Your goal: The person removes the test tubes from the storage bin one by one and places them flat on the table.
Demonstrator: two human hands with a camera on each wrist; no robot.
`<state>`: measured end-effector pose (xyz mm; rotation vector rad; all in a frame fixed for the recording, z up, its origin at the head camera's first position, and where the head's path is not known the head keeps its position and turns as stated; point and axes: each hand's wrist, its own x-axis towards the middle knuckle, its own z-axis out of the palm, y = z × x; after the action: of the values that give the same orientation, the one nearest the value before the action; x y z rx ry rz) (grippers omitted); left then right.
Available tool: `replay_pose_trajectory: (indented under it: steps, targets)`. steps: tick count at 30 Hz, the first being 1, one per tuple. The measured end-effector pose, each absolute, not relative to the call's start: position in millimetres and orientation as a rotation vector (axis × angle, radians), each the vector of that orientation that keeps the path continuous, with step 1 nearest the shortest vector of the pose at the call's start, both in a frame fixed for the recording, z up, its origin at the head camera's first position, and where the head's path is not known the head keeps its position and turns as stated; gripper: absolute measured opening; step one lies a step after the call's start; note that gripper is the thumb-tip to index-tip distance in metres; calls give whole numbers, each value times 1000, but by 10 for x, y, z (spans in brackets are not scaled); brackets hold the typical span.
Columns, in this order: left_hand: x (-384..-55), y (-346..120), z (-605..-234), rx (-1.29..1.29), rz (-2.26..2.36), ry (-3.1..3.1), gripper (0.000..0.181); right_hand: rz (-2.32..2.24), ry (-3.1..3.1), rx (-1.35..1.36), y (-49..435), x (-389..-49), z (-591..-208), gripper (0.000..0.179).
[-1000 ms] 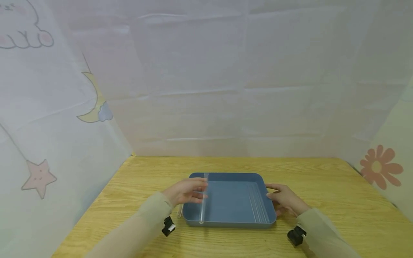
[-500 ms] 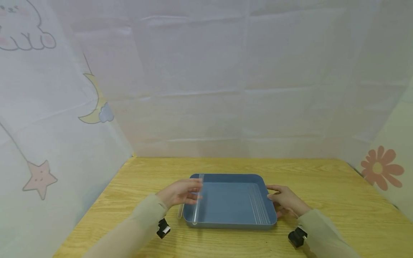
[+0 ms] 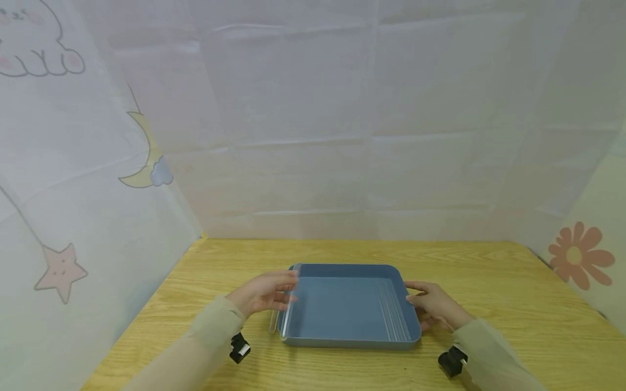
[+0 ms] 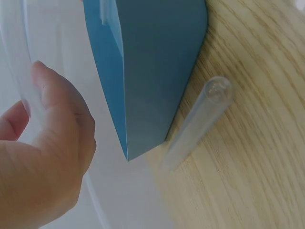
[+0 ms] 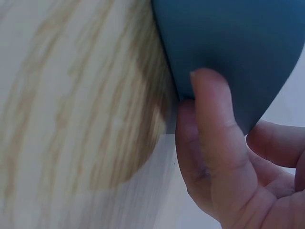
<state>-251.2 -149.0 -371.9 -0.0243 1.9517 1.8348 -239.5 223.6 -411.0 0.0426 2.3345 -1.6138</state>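
Note:
My left hand (image 3: 264,293) holds a long clear test tube (image 3: 287,321) between thumb and fingers, above the left side of a shallow blue tray (image 3: 349,343). In the left wrist view, that tube runs blurred along the left edge. My right hand (image 3: 437,304) grips the tray's right end, thumb at the rim and fingers against the outer wall. Inside the tray, several clear tubes (image 3: 394,315) lie side by side along the right. Another clear test tube (image 4: 200,119) lies on the table just outside the tray's left end.
The wooden table (image 3: 235,252) carries the tray near its middle. A pale printed sheet (image 3: 367,136) stands behind the table and along both sides. Each wrist bears a small black device, such as the left wrist camera (image 3: 239,348).
My left hand has moved left with the test tube, from over the tray's interior to near its left wall. My right hand stays at the tray's right end.

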Motion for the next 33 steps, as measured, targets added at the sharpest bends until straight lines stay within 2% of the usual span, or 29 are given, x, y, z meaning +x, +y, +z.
replay_pose_trajectory:
  steps: [33]
  targets:
    - [-2576,-1939,-3815,-116,1827,2089,52,-1648,2298,46,2232,-2392,-4109,54]
